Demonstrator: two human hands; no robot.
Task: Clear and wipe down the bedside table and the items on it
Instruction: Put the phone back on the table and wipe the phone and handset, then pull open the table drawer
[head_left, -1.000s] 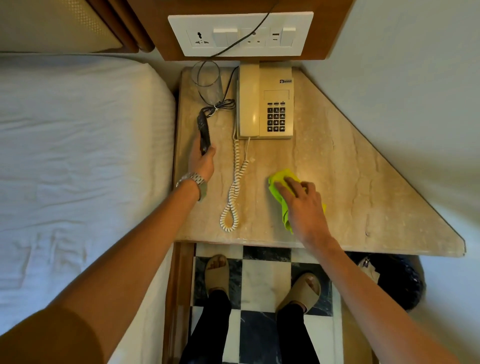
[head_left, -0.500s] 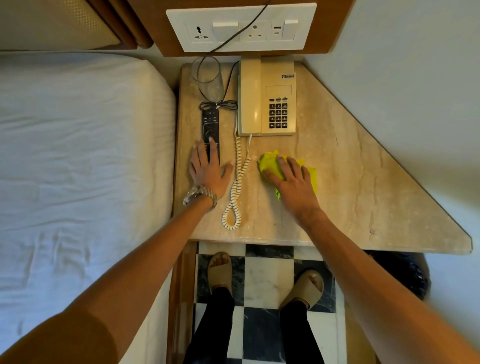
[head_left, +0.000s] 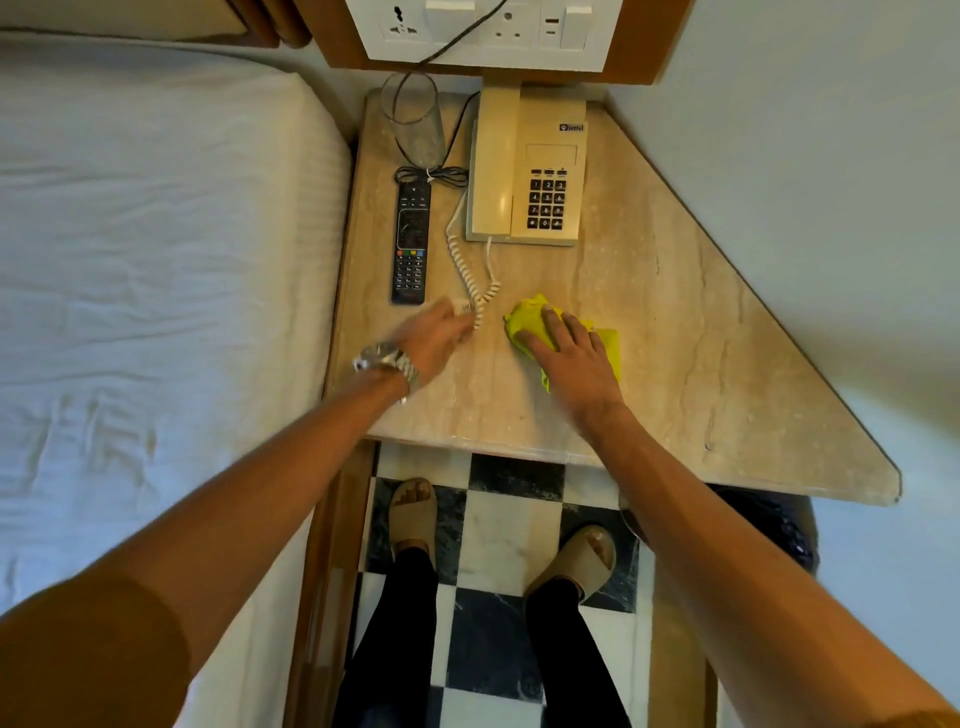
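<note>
The beige marble bedside table carries a cream telephone at the back, a black remote lying flat to its left, and an empty glass in the back left corner. My left hand, blurred and wearing a watch, is curled on the lower end of the coiled phone cord; the cord's loop is hidden under it. Just to the right, my right hand presses flat on a crumpled yellow cloth in the table's middle.
A bundled black cable lies between glass and remote, running up to the wall socket panel. The white bed borders the table on the left. A dark bag sits under the table's right end; my feet stand on checkered floor.
My left hand set the remote down flat, drew back off it and moved right onto the phone cord, whose loop is now bunched up. My right hand slid the cloth toward the phone.
</note>
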